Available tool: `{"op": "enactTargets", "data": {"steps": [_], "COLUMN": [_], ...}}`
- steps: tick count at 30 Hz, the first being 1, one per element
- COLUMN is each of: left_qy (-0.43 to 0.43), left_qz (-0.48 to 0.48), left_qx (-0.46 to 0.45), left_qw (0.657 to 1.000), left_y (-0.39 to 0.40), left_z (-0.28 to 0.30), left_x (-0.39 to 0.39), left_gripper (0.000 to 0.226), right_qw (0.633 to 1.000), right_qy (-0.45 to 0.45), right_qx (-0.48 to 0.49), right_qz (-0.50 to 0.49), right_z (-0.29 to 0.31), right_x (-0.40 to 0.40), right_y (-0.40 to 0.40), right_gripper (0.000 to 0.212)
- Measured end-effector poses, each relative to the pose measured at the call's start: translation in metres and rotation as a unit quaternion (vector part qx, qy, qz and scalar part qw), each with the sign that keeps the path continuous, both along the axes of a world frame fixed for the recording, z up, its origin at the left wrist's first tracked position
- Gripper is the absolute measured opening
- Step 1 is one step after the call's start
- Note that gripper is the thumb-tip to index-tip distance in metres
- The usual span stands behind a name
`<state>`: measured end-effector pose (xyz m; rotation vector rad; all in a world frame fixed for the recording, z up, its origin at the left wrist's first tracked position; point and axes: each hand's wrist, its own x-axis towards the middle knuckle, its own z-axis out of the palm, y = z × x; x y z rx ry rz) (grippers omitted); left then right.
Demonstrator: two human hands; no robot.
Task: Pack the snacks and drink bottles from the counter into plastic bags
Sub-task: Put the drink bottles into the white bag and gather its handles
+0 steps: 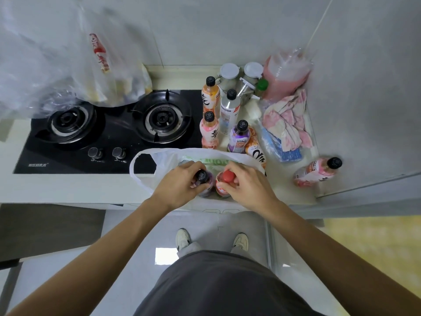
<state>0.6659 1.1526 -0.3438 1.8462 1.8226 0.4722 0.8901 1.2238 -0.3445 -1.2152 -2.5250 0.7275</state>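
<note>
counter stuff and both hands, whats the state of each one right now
left hand: gripping a black-capped bottle
right hand: gripping a red-capped bottle
white bag: open, both held bottles at its mouth
pink bottle: lying on its side
clear bottle: upright, capped
stove: no flame
big clear bag: filled, beside the burners

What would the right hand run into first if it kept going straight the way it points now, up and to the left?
Likely the left hand and its black-capped bottle, close beside the red-capped bottle that the right hand grips, inside the white plastic bag. Depth is hard to judge from above.
</note>
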Motion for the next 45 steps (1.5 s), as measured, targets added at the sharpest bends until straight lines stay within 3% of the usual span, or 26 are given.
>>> {"op": "enactTargets", "data": {"steps": [8, 12, 15, 26, 36, 45], "left_qy": [0.044, 0.084, 0.103, 0.069, -0.001, 0.026], "left_qz": [0.048, 0.085, 0.073, 0.052, 0.113, 0.123], "left_qx": [0.060, 0.054, 0.008, -0.005, 0.167, 0.078], "left_qw": [0.996, 0.991, 0.992, 0.996, 0.979, 0.989], "left_y": [0.043, 0.104, 0.137, 0.163, 0.116, 0.060], "left_z": [0.031, 0.032, 0.026, 0.012, 0.088, 0.061], "left_x": [-0.017, -0.024, -0.023, -0.017, -0.039, -0.044], "left_gripper": [0.043, 0.054, 0.059, 0.034, 0.033, 0.029], "right_qw": [0.984, 0.977, 0.977, 0.986, 0.982, 0.994], "right_qy": [-0.021, -0.138, -0.169, -0.064, 0.097, 0.075], "right_qx": [0.123, 0.071, 0.028, 0.036, 0.096, 0.024], "right_qz": [-0.125, -0.147, -0.126, -0.153, -0.134, -0.081], "right_z": [0.038, 0.034, 0.025, 0.014, 0.085, 0.056], "right_x": [-0.012, -0.023, -0.028, -0.032, -0.028, -0.041], "right_y": [0.070, 0.113, 0.125, 0.125, 0.104, 0.066], "right_gripper": [0.037, 0.047, 0.038, 0.033, 0.026, 0.029]}}
